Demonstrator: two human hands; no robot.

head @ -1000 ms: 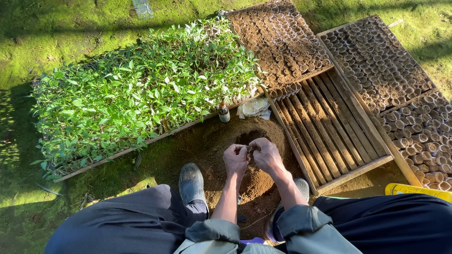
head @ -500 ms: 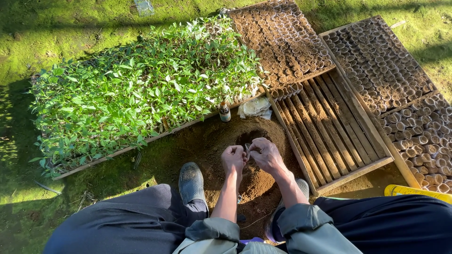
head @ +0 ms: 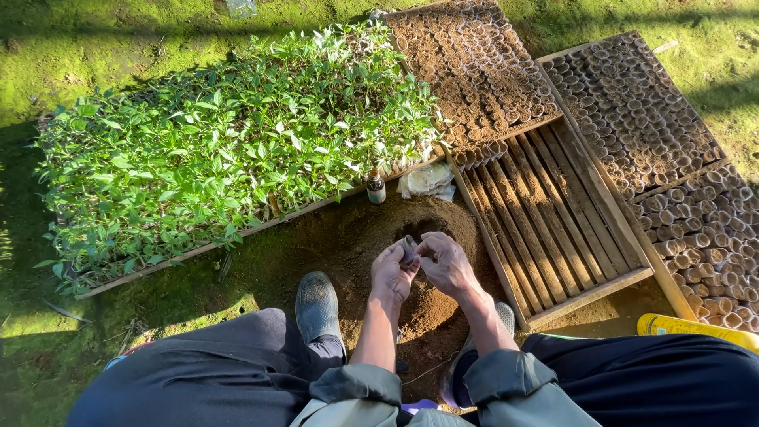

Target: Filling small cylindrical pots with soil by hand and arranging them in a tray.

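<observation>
Seedlings, dense green leafy mass in a long wooden tray (head: 237, 158), far left on mossy ground. Grey rubber shoe (head: 318, 304) planted at edge of brown soil mound (head: 427, 304) with a hollow at its top. Left hand (head: 393, 273) over the mound, fingers curled, pinching a small grey paper pot (head: 409, 251). Right hand (head: 447, 265) touching same pot from the other side, fingers pressed onto it. Small dark bottle (head: 376, 187) and crumpled clear bag (head: 428, 180) just beyond the mound. Slatted wooden tray (head: 553, 229) right, mostly bare, one row of pots at its far end. Further right, trays packed with filled pots (head: 632, 111). Yellow canister (head: 696, 328) near right knee.
</observation>
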